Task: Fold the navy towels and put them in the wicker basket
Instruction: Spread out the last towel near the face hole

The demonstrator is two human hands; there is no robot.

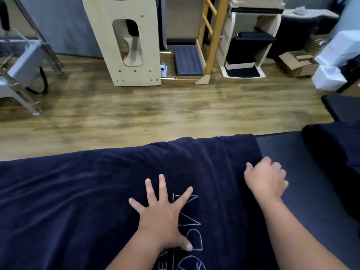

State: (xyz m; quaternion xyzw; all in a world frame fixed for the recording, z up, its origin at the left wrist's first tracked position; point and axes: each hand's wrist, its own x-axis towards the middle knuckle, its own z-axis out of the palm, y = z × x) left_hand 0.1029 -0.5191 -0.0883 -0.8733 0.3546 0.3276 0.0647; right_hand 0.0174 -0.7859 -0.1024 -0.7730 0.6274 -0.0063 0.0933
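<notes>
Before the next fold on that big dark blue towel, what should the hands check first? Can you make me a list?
1. Navy terry towel with white stitched letters lies spread out on the black padded table: ok.
2. Left hand presses flat on the towel, fingers spread: ok.
3. Right hand has hold of the towel's right edge: cannot tell; its fingers are curled there, but the picture is blurred.
4. Towel is smooth: not ok; soft wrinkles show near its far edge.
5. Wicker basket is ready nearby: cannot tell; none is in view.
6. Second dark navy cloth heap is clear of the fold: ok; it lies apart at the right.
</notes>
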